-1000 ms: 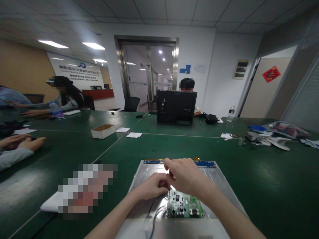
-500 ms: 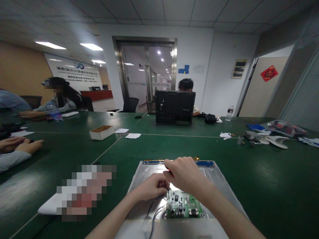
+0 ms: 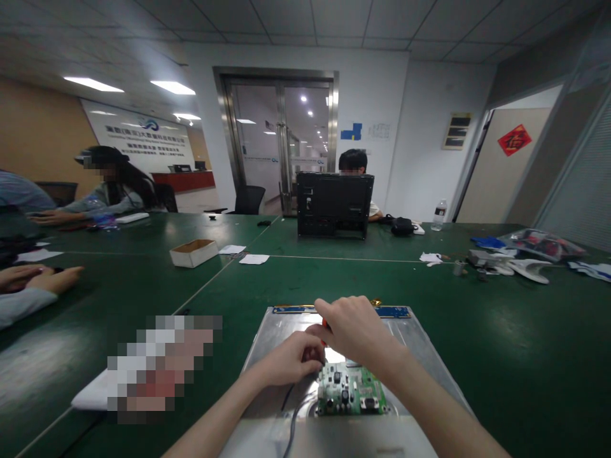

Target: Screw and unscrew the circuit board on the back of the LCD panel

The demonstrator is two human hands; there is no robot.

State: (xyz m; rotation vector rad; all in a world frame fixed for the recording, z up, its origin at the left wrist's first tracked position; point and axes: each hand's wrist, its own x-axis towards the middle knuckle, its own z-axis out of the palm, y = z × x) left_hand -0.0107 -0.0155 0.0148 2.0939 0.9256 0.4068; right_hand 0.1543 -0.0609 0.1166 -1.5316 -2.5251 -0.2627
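Observation:
A green circuit board (image 3: pixel 353 389) lies on the back of a silver metal panel (image 3: pixel 415 356) in front of me. My right hand (image 3: pixel 356 327) is closed from above around a screwdriver with a red handle (image 3: pixel 325 323), held upright over the board's far left corner; most of it is hidden by my fingers. Close beside it, my left hand (image 3: pixel 298 356) has its fingers pinched together at that same corner, and what they grip cannot be made out. Grey cables (image 3: pixel 292 423) run from the board's left side. A blue strip board (image 3: pixel 394 312) borders the panel's far edge.
The green table (image 3: pixel 506 369) carries a small open box (image 3: pixel 193 253), paper scraps (image 3: pixel 254 259) and a black monitor-like frame (image 3: pixel 335 207). Loose parts and a plastic bag (image 3: pixel 544 245) lie at the right. A co-worker's hands (image 3: pixel 42 280) are at the left edge.
My right hand has shifted up slightly and rolled a little, showing more of the red handle. My left hand stays at the board's corner.

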